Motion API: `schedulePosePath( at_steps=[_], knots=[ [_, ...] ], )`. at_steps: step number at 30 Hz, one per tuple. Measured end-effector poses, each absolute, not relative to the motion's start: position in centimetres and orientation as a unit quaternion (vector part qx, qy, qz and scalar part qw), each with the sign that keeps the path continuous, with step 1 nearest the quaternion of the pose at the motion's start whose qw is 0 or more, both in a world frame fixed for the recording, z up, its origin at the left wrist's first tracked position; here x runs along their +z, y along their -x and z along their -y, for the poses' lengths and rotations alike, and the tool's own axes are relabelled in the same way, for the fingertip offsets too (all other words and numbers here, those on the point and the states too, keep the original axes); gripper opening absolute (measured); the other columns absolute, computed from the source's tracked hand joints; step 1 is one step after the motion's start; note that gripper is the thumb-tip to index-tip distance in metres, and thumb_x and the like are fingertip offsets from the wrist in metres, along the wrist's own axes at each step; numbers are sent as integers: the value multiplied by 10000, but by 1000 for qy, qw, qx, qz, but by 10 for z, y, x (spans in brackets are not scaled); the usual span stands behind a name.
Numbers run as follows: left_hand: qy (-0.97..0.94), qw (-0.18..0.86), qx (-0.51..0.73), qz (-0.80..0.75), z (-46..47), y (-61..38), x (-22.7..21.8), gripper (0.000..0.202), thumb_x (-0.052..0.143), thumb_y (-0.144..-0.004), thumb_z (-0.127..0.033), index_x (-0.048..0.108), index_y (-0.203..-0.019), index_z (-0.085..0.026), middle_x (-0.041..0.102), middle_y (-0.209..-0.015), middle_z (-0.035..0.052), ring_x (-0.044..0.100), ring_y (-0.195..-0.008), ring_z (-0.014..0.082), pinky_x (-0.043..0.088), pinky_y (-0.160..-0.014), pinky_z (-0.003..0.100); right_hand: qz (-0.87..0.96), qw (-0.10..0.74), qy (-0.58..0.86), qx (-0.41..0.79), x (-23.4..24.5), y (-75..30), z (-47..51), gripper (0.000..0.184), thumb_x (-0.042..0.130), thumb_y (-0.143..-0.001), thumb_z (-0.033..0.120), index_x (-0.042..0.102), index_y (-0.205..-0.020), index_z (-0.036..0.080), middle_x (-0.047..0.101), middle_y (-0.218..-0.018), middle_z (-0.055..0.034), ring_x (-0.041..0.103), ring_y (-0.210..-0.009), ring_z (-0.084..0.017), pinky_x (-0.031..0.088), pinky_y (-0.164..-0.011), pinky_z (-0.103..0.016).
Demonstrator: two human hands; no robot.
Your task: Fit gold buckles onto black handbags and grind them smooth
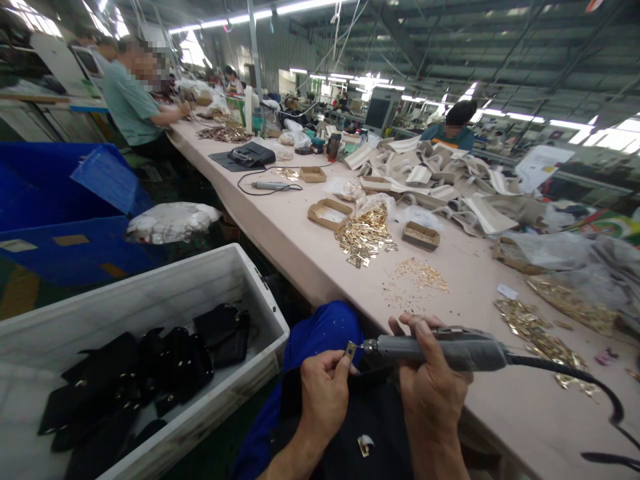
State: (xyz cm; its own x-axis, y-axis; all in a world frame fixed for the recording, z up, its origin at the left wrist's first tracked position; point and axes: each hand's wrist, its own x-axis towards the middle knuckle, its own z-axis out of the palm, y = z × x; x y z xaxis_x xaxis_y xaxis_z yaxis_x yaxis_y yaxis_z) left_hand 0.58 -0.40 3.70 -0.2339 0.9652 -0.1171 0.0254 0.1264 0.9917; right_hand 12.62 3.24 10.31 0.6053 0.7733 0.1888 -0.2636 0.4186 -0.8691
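Observation:
My right hand (pixel 431 380) is wrapped round a grey corded electric screwdriver (pixel 465 349), held level and pointing left. Its bit reaches a small gold metal plate (pixel 351 348) pinched between the thumb and fingers of my left hand (pixel 325 390). Across my lap, under both hands, lies a black bag piece (pixel 380 417). Another gold fitting (pixel 365 448) with a whitish scrap on it sits on that piece. Whether a screw is at the bit's tip is too small to tell.
A white bin (pixel 240 267) of black pieces stands at my left. On the table (pixel 295 247) are a heap of gold fittings (pixel 367 233), scattered small screws (pixel 417 275), cardboard boxes and a second screwdriver (pixel 275 186). Other people sit farther along.

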Motion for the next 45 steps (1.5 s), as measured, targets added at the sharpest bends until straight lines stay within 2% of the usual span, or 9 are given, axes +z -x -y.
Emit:
schedulePosePath(
  at_steps=[3,6,12,14,21,30,37,41,45],
  knots=[
    [-416,463,514,-590,5,-7,38,267,626,-865,-326,804,-728,-183,785,-714,60,731,-691,228,549,-648,269,392,768,408,299,107,-121,-30,82,791,-845,171,714,-862,148,697,-923,-60,693,-828,-197,616,-754,-369],
    [-409,474,516,-584,6,-9,38,255,638,-857,-328,808,-744,-174,778,-707,61,720,-679,226,541,-649,274,472,744,372,293,109,-117,-31,52,762,-859,152,711,-863,162,705,-874,-57,679,-769,-190,568,-695,-346],
    [-426,473,522,-568,7,-9,38,284,623,-868,-317,794,-694,-170,736,-649,47,647,-613,192,453,-578,255,600,647,374,286,114,-113,-28,71,760,-869,196,712,-919,211,721,-863,-34,701,-826,-211,575,-760,-382],
    [-438,469,527,-557,8,-7,37,286,621,-866,-311,778,-676,-166,720,-638,42,620,-599,179,428,-573,251,624,610,392,292,115,-113,-27,64,774,-866,229,721,-894,209,715,-840,-30,689,-783,-196,563,-726,-359],
    [-433,479,526,-554,9,-5,32,270,631,-832,-291,730,-618,-160,681,-587,30,560,-536,148,380,-531,237,640,579,412,292,112,-114,-32,149,840,-813,270,712,-792,196,681,-755,-13,634,-659,-153,507,-598,-291],
    [-414,514,535,-527,10,-6,23,276,653,-840,-310,718,-613,-166,638,-552,10,464,-461,108,320,-462,219,625,562,362,402,106,-124,-36,199,870,-774,236,676,-809,208,664,-721,-12,611,-615,-153,493,-545,-288],
    [-453,482,519,-541,14,-6,22,286,643,-852,-302,727,-618,-160,649,-546,16,488,-465,114,339,-477,225,628,544,275,485,110,-132,-37,188,869,-758,160,695,-808,210,657,-691,7,575,-573,-128,459,-508,-261],
    [-437,488,529,-539,15,-9,22,256,645,-871,-340,800,-785,-156,746,-675,55,630,-574,169,455,-544,239,580,621,165,501,132,-149,-33,146,807,-816,150,695,-874,224,622,-649,31,553,-513,-115,442,-477,-248],
    [-440,462,539,-549,14,-11,19,295,639,-885,-381,794,-750,-170,770,-712,66,701,-649,210,543,-621,267,386,775,218,451,134,-185,-47,188,801,-825,214,615,-806,189,554,-681,49,532,-553,-87,463,-521,-225]
  ],
)
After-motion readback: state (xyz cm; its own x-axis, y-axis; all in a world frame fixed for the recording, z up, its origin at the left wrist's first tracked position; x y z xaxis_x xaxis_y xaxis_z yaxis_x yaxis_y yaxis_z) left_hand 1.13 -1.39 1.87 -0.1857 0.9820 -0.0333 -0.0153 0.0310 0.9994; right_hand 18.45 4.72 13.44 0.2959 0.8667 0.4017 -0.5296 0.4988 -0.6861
